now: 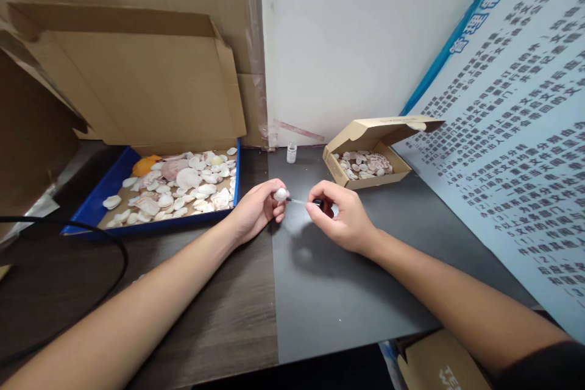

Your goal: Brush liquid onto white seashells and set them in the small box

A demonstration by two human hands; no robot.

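Note:
Between the fingertips of my left hand (258,210) is a small white shell (281,195). My right hand (340,213) pinches a black cap (317,202) with a thin clear brush-like stem (298,201) that points left. The stem's dark tip is at or very near the shell; whether they touch is too small to tell. Both hands are above the seam where the dark wood tabletop meets a grey mat (315,298). Behind them a small clear glass bottle with a white label (291,153) stands upright near the wall, with no cap on it.
At the left lies a blue-edged open box (94,195) of several shells. A smaller open cardboard box (379,181) with shells stands at the back right. A black cable (124,256) curves over the left side. A printed poster (516,152) leans along the right.

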